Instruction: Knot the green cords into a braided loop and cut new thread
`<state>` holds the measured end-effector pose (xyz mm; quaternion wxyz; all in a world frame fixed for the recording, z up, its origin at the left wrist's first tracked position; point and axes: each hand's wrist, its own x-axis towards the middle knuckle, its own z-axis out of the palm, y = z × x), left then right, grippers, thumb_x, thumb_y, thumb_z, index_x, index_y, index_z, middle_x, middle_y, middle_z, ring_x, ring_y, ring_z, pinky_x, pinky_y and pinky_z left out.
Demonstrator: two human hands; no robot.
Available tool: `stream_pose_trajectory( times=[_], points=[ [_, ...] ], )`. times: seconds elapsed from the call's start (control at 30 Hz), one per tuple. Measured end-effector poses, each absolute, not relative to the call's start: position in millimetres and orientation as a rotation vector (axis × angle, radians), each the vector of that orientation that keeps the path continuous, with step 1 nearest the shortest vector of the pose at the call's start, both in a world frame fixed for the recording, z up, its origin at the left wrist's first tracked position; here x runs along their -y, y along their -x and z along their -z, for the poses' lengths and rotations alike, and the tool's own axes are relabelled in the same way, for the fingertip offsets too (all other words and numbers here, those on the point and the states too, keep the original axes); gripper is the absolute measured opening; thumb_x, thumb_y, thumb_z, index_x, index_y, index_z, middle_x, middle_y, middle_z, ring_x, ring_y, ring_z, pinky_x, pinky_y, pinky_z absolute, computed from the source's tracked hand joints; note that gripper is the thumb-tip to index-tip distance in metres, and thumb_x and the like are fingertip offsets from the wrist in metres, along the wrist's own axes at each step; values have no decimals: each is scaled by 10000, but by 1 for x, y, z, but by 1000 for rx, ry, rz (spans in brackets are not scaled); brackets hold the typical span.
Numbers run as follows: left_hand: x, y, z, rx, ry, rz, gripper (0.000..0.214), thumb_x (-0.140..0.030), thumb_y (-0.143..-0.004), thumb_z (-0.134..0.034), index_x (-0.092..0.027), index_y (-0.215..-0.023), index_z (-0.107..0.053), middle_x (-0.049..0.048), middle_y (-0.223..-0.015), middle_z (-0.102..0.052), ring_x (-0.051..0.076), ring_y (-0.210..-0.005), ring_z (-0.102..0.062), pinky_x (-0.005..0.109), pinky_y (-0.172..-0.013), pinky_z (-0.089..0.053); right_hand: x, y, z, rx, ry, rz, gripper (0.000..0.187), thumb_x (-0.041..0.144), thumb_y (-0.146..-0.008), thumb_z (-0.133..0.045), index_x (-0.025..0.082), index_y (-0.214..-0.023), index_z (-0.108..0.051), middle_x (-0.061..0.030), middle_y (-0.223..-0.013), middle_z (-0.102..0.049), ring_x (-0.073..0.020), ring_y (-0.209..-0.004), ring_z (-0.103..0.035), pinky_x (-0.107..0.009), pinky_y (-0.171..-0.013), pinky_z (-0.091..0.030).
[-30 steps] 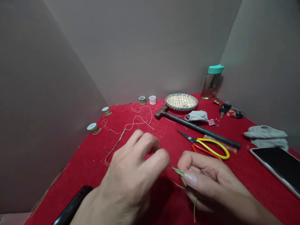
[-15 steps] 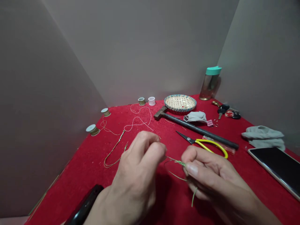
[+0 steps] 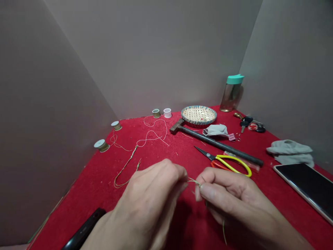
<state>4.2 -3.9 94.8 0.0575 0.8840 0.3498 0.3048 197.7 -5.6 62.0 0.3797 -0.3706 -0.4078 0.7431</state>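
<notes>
My left hand (image 3: 153, 198) and my right hand (image 3: 229, 201) meet low in the middle over the red cloth (image 3: 104, 173). Both pinch a thin green braided cord (image 3: 194, 181) that spans the small gap between the fingertips. A loose end of the cord (image 3: 224, 232) hangs below my right hand. Just beyond my right hand lie yellow-handled scissors (image 3: 229, 162), blades pointing left.
A hammer (image 3: 213, 140), a woven dish (image 3: 199, 114), thread spools (image 3: 101, 145) with loose cream thread (image 3: 145, 139), a grey rag (image 3: 290, 152), keys (image 3: 249, 124), a teal-capped bottle (image 3: 231, 93) and a phone (image 3: 307, 187) lie around. A black object (image 3: 83, 232) sits near my left wrist. Walls enclose the table.
My hands have drawn closer together, and the stretch of green cord between them has shortened. My left fingers have closed from a looser curl into a pinch on it.
</notes>
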Motion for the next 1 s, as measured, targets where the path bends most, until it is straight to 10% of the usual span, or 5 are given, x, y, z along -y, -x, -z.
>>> stream_pose_trajectory(
  times=[0.3,1.0],
  points=[
    [-3,-5,-108,-891,-3063,-655,328,-115,-1027,-297,-142,-883,-590,-23,-679,-500,135,-590,-395,314,-556,-317,7,-193,-70,1266,1104,-1679,290,381,-769,-626,195,-607,-474,71,-522,-332,-76,-503,-270,-241,-483,-194],
    [-18,8,-95,-1191,-2813,-1009,279,91,-859,-453,-174,-808,-527,-38,-695,-409,114,-608,-359,290,-560,-308,2,-203,-51,1073,712,-1963,358,444,-901,-644,177,-713,-496,80,-547,-271,-43,-462,-206,-185,-415,-165]
  ],
)
